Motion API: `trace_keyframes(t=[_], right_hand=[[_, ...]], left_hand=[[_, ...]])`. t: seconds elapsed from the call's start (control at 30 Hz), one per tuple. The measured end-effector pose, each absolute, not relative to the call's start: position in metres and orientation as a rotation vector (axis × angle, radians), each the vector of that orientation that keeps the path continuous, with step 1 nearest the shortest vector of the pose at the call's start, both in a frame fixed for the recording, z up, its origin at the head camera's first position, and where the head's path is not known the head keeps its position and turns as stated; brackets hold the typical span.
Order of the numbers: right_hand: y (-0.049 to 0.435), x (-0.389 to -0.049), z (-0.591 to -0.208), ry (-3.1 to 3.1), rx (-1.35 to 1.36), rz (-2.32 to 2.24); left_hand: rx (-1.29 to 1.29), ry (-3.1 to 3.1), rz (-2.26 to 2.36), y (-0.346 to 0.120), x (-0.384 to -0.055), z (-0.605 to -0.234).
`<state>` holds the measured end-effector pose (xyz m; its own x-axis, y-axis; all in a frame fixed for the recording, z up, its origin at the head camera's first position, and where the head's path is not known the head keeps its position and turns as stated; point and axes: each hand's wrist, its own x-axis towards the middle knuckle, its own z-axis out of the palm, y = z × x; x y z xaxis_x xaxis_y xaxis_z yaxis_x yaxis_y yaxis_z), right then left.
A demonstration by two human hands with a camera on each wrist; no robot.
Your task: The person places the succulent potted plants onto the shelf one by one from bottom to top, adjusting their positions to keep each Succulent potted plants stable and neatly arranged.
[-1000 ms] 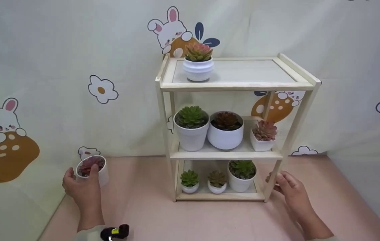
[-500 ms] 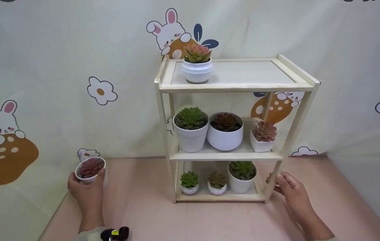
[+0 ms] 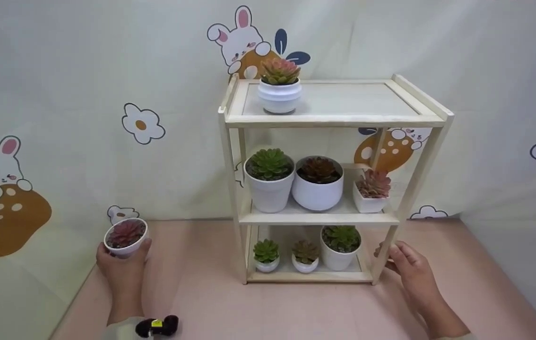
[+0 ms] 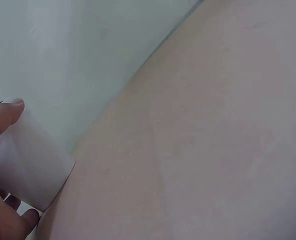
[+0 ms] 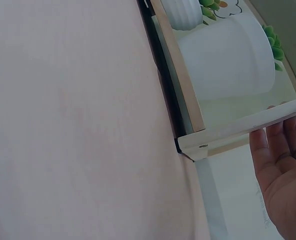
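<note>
At the far left, my left hand [image 3: 124, 267] grips a white pot [image 4: 33, 160] with a dark red succulent [image 3: 126, 233] in it. The thumb lies on one side of the pot and fingers on the other; its top leans toward me, with its base close to the tabletop. My right hand [image 3: 412, 269] holds the front right post [image 5: 238, 125] of a pale wooden shelf rack [image 3: 320, 218], low down by the bottom tier. In the right wrist view, fingertips show behind that post.
A pink-green succulent [image 3: 280, 87] stands on the top tier. The middle tier bears a green succulent [image 3: 269, 182], a brown one [image 3: 318, 184] and a pink one [image 3: 373, 191]. Several pots, including a larger green plant [image 3: 341, 248], fill the bottom. A pink tabletop [image 3: 202, 307] meets printed cloth [image 3: 60, 94].
My left thumb has moved from over the plant to the pot's side. The pot has shifted slightly left and leans more toward me. My right hand stays on the post.
</note>
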<state>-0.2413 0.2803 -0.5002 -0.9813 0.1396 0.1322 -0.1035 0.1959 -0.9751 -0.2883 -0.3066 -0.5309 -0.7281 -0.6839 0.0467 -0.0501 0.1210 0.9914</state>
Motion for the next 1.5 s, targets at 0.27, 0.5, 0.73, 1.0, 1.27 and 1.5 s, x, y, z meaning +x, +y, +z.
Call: trace_keyframes(t=[0.27, 0.5, 0.73, 1.0, 1.27, 1.5], right_hand=[[0.2817, -0.2404, -0.4992, -2.278, -0.016, 1.876], [0.2829, -0.2398, -0.4994, -2.29, -0.012, 1.85], [0.2839, -0.2391, -0.4995, -2.312, -0.006, 1.839], [0.2803, -0.2405, -0.4995, -2.277, -0.018, 1.85], [0.2793, -0.2408, -0.5006, -2.269, -0.049, 1.862], [0.2797, -0.2406, -0.5013, -2.249, -0.022, 1.875]], left_hand=[[0.652, -1.883, -1.63, -0.3082, -0.2924, -0.5347], [0.651, -1.903, -1.639, -0.31, -0.2954, -0.5366], [0.648, -1.916, -1.63, -0.311, -0.2959, -0.5357], [0.701, -1.928, -1.663, -0.3135, -0.293, -0.5361], [0.7, -1.934, -1.659, -0.3129, -0.291, -0.5375], [0.676, -1.92, -1.659, -0.3115, -0.2919, -0.5378]])
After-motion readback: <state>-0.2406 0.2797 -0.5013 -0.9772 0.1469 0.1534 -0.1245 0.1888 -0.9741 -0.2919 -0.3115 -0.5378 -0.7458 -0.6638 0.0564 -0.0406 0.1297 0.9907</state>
